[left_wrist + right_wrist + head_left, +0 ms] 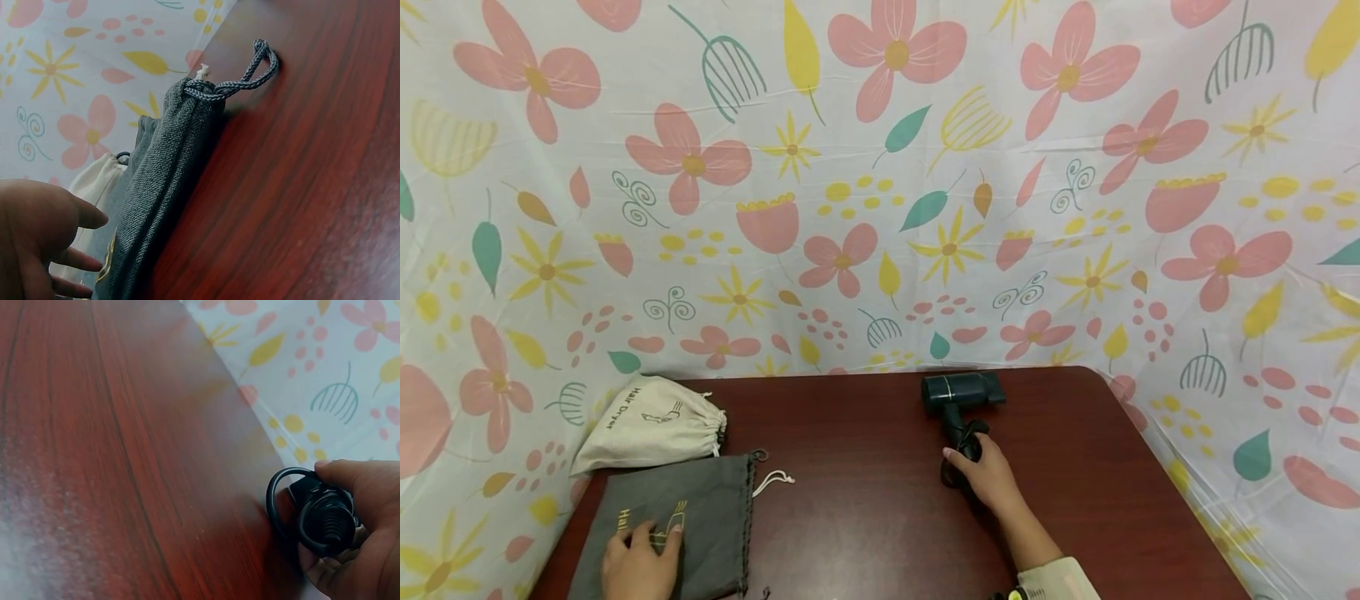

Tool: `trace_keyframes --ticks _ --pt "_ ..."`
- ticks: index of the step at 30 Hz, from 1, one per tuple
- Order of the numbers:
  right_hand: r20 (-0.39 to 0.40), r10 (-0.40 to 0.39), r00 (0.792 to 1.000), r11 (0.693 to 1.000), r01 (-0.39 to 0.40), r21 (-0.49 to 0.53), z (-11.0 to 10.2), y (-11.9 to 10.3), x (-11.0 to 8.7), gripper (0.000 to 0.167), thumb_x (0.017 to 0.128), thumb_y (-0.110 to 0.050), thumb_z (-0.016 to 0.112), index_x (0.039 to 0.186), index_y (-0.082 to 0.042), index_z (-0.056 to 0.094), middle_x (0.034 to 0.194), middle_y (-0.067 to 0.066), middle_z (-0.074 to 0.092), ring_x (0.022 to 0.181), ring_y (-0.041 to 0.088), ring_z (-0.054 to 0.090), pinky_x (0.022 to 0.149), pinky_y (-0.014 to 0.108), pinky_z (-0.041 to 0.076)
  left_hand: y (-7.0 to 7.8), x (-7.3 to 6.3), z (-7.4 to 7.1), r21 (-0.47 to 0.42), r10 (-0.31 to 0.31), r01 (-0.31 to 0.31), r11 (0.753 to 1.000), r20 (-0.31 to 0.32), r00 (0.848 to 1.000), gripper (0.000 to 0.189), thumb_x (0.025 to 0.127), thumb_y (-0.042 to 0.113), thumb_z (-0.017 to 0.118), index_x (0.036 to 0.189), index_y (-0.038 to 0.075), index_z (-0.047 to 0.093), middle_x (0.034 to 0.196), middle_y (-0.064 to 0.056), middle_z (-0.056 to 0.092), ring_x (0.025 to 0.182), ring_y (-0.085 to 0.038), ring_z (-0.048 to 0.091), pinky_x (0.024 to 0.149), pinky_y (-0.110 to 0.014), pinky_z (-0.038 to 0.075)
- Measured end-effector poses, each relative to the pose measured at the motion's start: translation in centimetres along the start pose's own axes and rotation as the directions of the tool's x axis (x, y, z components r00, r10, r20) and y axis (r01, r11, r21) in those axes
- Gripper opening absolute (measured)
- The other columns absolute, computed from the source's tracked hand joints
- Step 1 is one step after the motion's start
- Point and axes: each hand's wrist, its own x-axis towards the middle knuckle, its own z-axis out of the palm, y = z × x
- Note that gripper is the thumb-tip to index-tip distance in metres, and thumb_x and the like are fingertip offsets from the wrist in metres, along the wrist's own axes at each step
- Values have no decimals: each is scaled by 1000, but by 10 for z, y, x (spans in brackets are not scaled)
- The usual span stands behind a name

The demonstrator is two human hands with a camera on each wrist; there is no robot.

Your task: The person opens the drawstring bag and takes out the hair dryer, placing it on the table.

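Note:
A dark green hair dryer [955, 393] lies towards the back right of the table, its nozzle pointing right. My right hand [991, 477] grips its handle together with the bundled black cord [325, 520]. On the left, a flat grey drawstring bag [711, 521] with yellow lettering and a dryer drawing lies on the table. My left hand [642, 565] rests on this bag with fingers spread over the print. In the left wrist view, its fingertips [84, 259] touch the grey cloth.
Behind the grey bag sits a fuller cream drawstring bag [647, 429] printed "Hair Dryer". The dark red wooden table [850, 508] ends at a flowered cloth [880, 208] at the back and sides. A white cord end [775, 479] sticks out beside the grey bag.

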Motion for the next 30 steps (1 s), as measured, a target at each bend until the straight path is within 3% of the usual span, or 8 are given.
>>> trace_keyframes --ticks 8,16,30 --pt "-8 -5 1000 1000 5 -8 -1 1 5 80 96 -44 66 150 6 35 151 32 42 138 47 45 109 59 40 -6 3 -3 -6 -10 10 1000 -12 1000 58 98 35 57 128 -15 49 131 -44 32 122 -62 32 103 -69 32" --pt "-31 -14 999 1000 13 -4 0 3 11 81 95 -45 68 150 6 36 151 31 43 138 45 45 111 58 38 -15 7 -4 -33 33 -36 999 -75 997 55 96 32 59 124 -16 50 135 -49 31 122 -64 32 103 -72 28" --pt "-1 3 1000 1000 -3 -7 -1 7 19 83 97 -46 64 154 4 29 156 31 35 141 48 40 111 61 38 -27 16 -8 -52 16 -20 998 -88 996 51 96 31 60 120 -12 47 136 -49 30 124 -64 30 103 -74 22"
